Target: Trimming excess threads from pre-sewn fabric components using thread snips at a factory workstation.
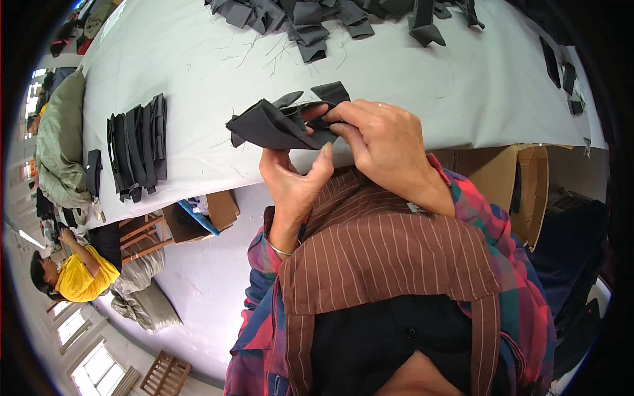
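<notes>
Pinched closed between both hands' fingers, left hand point(290, 178) and right hand point(386, 142), a folded dark matte fabric piece point(271, 125) is held at the pale worktop point(396, 92) edge, centre frame.

Long worktable covered in pale grey cloth point(396, 86), smooth light grey floor point(205, 284), open brown cardboard boxes point(522, 185) beneath the table edge, slatted wooden stool point(165, 375), bright daylit windows point(92, 366), stuffed olive-green sack point(59, 145) beside the table
</notes>
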Motion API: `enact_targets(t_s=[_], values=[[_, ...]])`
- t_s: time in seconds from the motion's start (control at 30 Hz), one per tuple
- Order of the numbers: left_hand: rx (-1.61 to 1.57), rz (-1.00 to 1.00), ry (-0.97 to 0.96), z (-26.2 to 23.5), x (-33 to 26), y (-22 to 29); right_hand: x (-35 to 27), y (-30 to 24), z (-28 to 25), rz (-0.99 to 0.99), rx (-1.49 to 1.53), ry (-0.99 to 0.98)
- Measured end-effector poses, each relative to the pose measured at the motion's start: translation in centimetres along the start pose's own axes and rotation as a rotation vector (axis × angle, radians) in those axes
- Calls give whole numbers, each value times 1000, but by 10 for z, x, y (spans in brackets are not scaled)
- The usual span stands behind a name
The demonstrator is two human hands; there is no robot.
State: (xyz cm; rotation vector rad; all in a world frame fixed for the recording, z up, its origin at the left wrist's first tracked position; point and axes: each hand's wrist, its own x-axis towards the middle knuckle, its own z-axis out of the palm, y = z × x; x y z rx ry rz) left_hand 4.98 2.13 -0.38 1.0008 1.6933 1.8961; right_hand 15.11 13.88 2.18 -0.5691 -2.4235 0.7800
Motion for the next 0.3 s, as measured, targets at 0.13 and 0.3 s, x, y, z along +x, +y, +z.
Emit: enact_targets(t_s=[0.13, 0.3], values=[[-15, -16, -5, 1, -3, 4, -2, -2, -3, -11, -6, -6], [-36, 34, -24, 2, -6, 6, -6, -2, -6, -30, 23, -44]])
